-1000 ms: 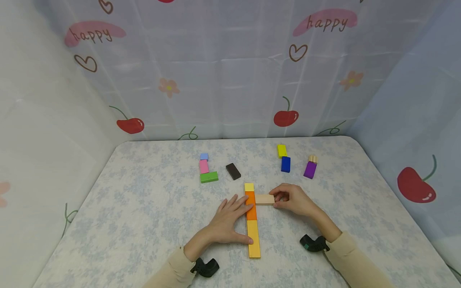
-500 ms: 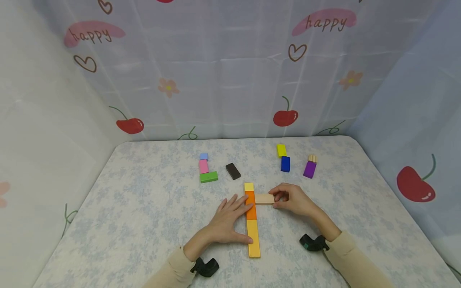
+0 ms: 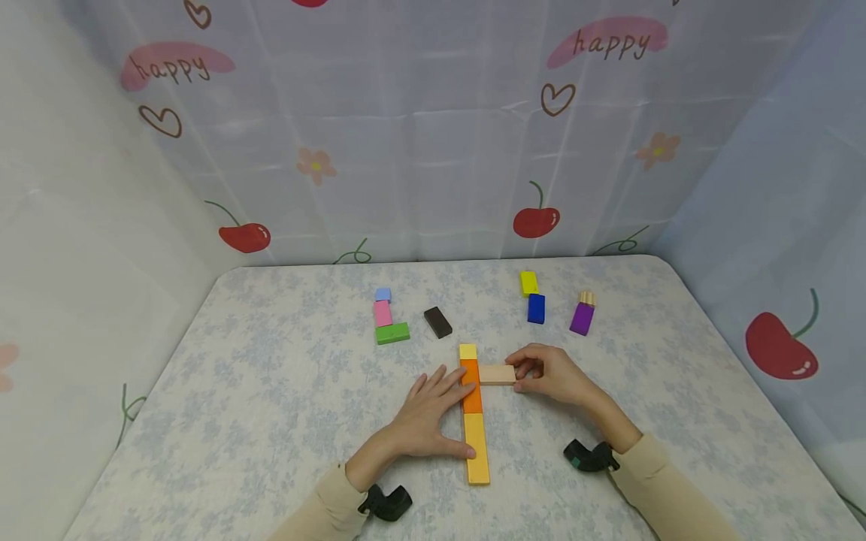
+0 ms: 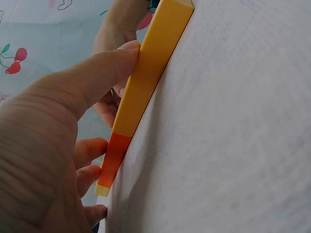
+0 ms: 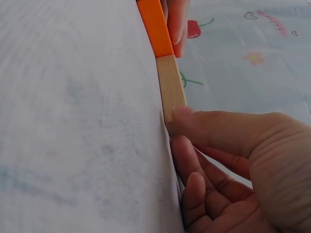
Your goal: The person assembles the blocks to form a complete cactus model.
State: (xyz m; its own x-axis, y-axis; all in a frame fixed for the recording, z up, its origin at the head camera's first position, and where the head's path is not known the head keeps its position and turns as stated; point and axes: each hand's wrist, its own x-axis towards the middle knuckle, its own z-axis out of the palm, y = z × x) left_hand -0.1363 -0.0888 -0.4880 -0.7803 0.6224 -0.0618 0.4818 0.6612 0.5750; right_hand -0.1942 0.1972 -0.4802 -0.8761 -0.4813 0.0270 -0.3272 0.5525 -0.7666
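Observation:
A straight row of flat blocks runs away from the person: a golden-yellow block [image 3: 477, 467] nearest, an orange block [image 3: 473, 400] in the middle and a short pale-yellow block [image 3: 467, 351] at the far end. My left hand [image 3: 425, 421] lies spread along its left side, thumb on the golden-yellow block and fingertips on the orange one. A plain wooden block [image 3: 496, 375] sticks out to the right, its end against the orange block, as the right wrist view also shows. At its outer end, my right hand [image 3: 549, 374] pinches it between thumb and fingers.
Behind the row lie a dark brown block [image 3: 438, 322], a green block [image 3: 393, 333], a pink block [image 3: 383, 312] and a light blue block [image 3: 383, 294]. Farther right are yellow [image 3: 529, 283], blue [image 3: 537, 308] and purple [image 3: 582, 318] blocks, with small wooden pieces [image 3: 588, 298] touching the purple one.

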